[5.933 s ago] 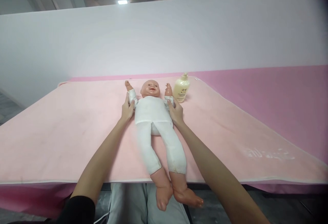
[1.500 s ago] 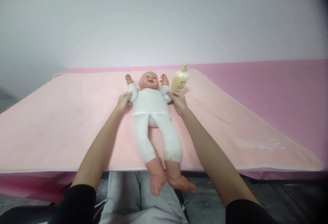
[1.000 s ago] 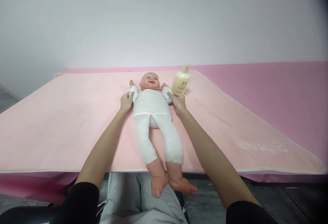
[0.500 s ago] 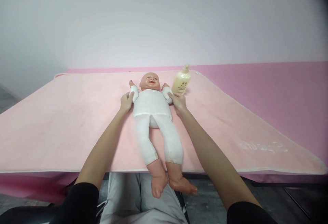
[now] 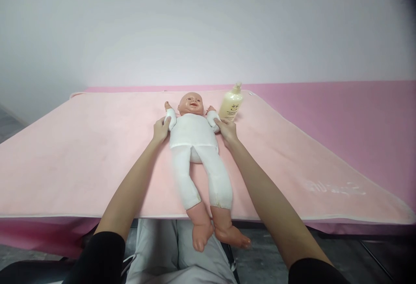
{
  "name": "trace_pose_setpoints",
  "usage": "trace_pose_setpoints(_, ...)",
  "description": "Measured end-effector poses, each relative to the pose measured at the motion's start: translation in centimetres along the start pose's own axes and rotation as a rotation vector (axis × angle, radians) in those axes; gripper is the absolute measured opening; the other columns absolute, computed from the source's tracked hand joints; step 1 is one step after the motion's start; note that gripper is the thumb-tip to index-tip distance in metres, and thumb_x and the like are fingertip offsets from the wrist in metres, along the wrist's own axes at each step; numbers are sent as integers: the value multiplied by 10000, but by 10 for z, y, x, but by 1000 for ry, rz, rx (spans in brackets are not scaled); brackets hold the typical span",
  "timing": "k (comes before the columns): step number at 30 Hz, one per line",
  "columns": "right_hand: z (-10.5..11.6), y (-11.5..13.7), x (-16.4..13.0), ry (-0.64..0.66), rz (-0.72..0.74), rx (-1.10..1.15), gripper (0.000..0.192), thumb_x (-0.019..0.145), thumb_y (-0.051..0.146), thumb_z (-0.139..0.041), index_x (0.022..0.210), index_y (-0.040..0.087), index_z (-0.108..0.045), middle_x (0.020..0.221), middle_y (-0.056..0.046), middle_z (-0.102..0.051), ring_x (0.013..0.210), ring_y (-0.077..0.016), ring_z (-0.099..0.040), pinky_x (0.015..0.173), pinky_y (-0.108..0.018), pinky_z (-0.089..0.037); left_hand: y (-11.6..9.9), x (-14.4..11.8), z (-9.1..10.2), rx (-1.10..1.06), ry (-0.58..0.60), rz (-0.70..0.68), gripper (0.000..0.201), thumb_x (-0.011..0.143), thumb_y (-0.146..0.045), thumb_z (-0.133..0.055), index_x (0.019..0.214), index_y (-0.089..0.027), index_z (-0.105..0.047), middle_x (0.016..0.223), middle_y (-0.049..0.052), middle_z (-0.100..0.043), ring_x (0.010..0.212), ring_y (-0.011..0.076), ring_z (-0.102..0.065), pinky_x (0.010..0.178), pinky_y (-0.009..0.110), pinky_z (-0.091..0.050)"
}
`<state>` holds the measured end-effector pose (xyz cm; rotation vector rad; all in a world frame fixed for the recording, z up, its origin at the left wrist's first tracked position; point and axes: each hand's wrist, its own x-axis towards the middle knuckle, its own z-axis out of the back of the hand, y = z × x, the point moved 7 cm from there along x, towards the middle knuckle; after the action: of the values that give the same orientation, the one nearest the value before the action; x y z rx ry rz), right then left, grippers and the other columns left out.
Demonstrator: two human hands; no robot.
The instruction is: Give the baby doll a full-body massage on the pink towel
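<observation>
A baby doll [image 5: 194,131] with a white cloth body lies on its back on a pink towel [image 5: 97,158], head away from me. Its bare feet hang over the table's front edge. My left hand [image 5: 161,129] is closed around the doll's arm on the left, thumb on top. The arm on the right is gripped the same way by my right hand [image 5: 226,129]. Both doll arms are bent up, hands beside its head. A pump bottle [image 5: 231,102] of pale yellow liquid stands just behind my right hand, which hides part of its base.
A darker pink cover [image 5: 367,119] shows on the table beyond the towel at the right. Behind the table rises a white partition [image 5: 208,32]. My legs in light trousers [image 5: 159,249] are under the front edge.
The view has shifted very slightly. Both hands keep the same hold on the doll's arms, and the doll and bottle stay in place.
</observation>
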<state>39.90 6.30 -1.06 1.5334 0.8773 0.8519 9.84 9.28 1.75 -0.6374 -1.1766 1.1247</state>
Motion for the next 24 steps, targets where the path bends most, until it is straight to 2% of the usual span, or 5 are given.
trace_pose_setpoints(10, 0, -3, 1, -1, 6, 13, 394, 534, 398, -756, 820, 146, -658, 866, -53, -670, 785, -155, -610, 656, -252, -502, 0, 0, 1, -52, -7, 9, 407, 825, -513, -495, 762, -140, -646, 672, 15, -567, 645, 140, -448, 593, 238, -312)
trace_pose_setpoints(18, 0, -4, 1, -1, 5, 32, 390, 527, 379, -777, 820, 147, -665, 897, -62, -675, 822, -169, -620, 719, -282, -525, 4, 0, -1, -72, -13, 18, 419, 819, -522, -508, 758, -134, -656, 672, 13, -573, 637, 129, -463, 576, 234, -333)
trace_pose_setpoints(21, -1, -3, 1, 75, 5, 155, 435, 502, 341, -795, 881, 164, -675, 938, -51, -678, 857, -172, -625, 767, -302, -533, 7, 1, -3, -200, 41, 87, 427, 786, -527, -561, 862, -124, -683, 712, 22, -608, 643, 130, -506, 578, 231, -375)
trace_pose_setpoints(24, -5, -1, -1, 222, -7, 241, 430, 488, 271, -783, 895, 182, -678, 949, -36, -681, 883, -179, -625, 810, -324, -534, 5, -1, -5, -415, 181, 171, 504, 700, -471, -687, 1076, -136, -661, 828, 45, -665, 693, 144, -573, 639, 257, -437)
